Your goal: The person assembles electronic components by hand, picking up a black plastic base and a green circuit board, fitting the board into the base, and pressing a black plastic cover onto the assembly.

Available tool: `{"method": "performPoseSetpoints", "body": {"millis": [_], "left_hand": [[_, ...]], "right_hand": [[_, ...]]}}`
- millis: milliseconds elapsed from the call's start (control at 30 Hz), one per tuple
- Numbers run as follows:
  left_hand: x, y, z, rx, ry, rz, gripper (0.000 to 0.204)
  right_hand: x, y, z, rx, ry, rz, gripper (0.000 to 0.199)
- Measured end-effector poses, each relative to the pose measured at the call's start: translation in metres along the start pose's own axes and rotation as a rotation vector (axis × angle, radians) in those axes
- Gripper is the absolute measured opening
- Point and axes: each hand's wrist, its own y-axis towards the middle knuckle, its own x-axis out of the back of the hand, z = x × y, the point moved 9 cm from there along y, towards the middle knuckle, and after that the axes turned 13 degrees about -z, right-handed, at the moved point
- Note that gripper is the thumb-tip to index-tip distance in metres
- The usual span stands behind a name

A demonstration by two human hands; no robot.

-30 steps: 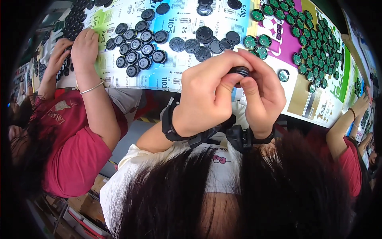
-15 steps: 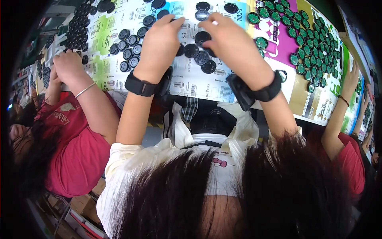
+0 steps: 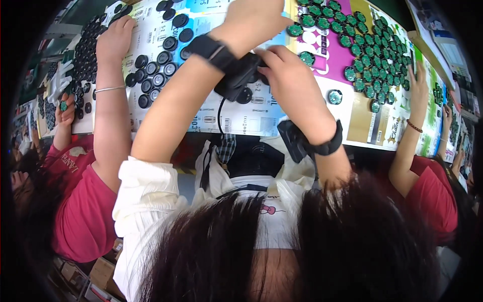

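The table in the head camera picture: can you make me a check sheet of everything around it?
Surface: table covered with colourful printed sheets.
Job's things: black round discs grouped at left; green round discs in rows at right.
Clutter: one green disc lying apart on a white patch.
Grips: left hand reaches far over the table; right hand on black parts; what either holds is hidden.
Cables: thin black cable hanging from the left wristband.
Surroundings: co-workers in red shirts on both sides, one's hand on the black discs.
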Motion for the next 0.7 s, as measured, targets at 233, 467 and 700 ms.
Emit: {"method": "performPoseSetpoints", "body": {"millis": [233, 467, 700], "left_hand": [[-0.068, -0.003, 0.017, 0.020, -0.177, 0.087, 0.019], [-0.024, -0.034, -0.038, 0.269, -0.711, 0.314, 0.019], [0.018, -0.078, -0.055, 0.381, -1.093, 0.192, 0.025]], "right_hand": [[0.055, -0.031, -0.047, -0.385, 0.227, -0.157, 0.019], [0.096, -0.040, -0.059, -0.634, 0.674, -0.471, 0.021], [0.086, -0.034, -0.039, -0.577, 0.816, -0.512, 0.024]]}}
